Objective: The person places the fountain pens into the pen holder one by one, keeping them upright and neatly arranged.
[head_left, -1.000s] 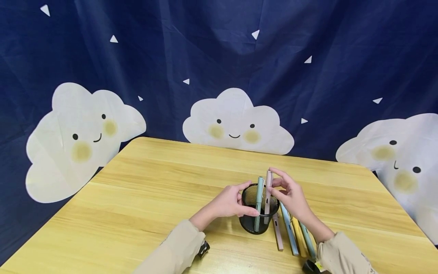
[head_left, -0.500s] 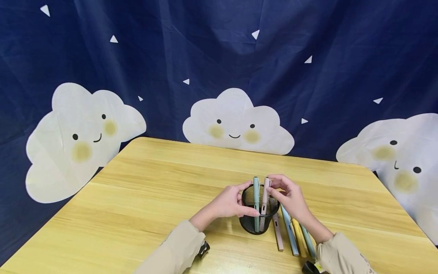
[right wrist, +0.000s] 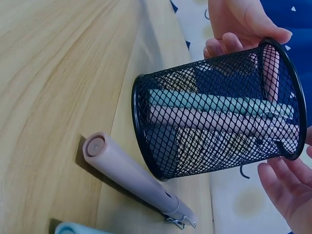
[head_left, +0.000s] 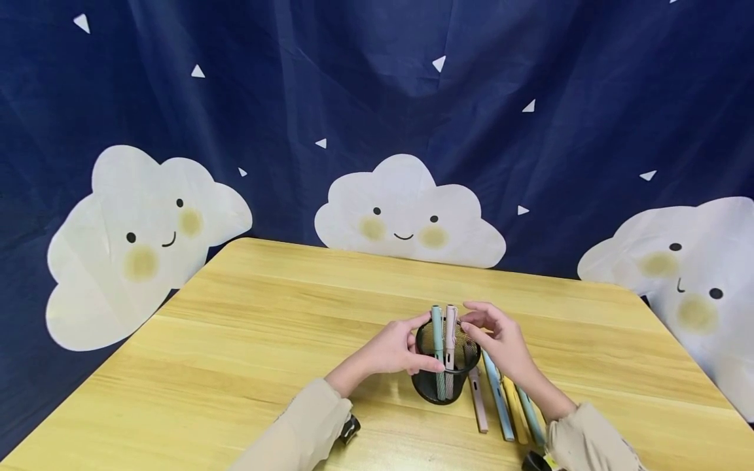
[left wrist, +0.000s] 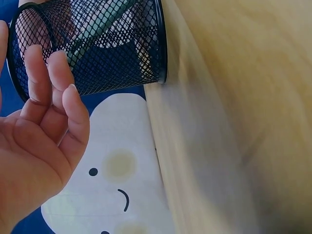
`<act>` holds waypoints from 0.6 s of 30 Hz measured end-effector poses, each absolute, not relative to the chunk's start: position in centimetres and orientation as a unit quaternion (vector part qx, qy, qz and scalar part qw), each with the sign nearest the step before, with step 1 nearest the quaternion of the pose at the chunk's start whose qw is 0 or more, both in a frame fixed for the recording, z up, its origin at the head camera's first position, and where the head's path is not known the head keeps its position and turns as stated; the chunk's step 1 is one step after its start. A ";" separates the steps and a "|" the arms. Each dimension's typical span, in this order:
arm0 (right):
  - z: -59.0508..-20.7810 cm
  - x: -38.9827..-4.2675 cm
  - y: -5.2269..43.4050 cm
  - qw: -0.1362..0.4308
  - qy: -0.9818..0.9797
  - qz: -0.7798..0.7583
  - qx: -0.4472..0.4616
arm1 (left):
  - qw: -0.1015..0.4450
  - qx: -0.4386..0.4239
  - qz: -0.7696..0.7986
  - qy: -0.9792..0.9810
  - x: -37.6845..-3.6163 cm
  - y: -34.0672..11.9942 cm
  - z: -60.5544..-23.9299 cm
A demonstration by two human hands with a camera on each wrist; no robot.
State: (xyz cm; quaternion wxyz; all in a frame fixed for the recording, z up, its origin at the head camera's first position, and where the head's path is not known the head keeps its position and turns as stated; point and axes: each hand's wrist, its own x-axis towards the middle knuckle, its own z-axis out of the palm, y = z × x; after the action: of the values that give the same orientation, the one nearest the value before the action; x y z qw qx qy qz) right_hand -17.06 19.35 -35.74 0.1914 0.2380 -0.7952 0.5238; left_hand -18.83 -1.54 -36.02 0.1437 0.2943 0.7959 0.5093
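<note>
Left hand [head_left: 393,347] gripping the black mesh cup [head_left: 465,353]; green pen [head_left: 438,332] and pink pen [head_left: 451,328] standing side by side within; right hand [head_left: 497,335], fingers loosely parted, at the cup's right rim; four pens [head_left: 498,399] lying near right on the table [head_left: 265,301].

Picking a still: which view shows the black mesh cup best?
Right wrist: the black mesh cup shows large, rim to base. The head view shows it smaller, partly behind the left hand; left wrist crops it.
</note>
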 end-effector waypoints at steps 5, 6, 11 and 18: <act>-35.9 -17.0 19.7 0.188 -0.794 0.529 0.234 | 0.144 0.296 0.502 0.800 -18.7 -1.6 -36.0; -36.0 -17.0 19.8 0.189 -0.793 0.529 0.234 | 0.143 0.296 0.501 0.800 -18.7 -1.6 -35.9; -36.5 -17.1 20.4 0.187 -0.789 0.538 0.228 | 0.154 0.289 0.506 0.798 -18.6 -1.5 -35.9; -37.2 -17.2 21.6 0.176 -0.770 0.565 0.238 | 0.154 0.289 0.503 0.800 -18.8 -1.5 -35.9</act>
State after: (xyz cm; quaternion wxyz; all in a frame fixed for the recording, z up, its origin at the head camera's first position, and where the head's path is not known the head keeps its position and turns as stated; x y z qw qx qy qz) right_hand -17.19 21.57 -37.20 0.1763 0.2379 -0.7698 0.5654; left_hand -18.75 -1.48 -35.91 0.1537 0.2893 0.8001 0.5025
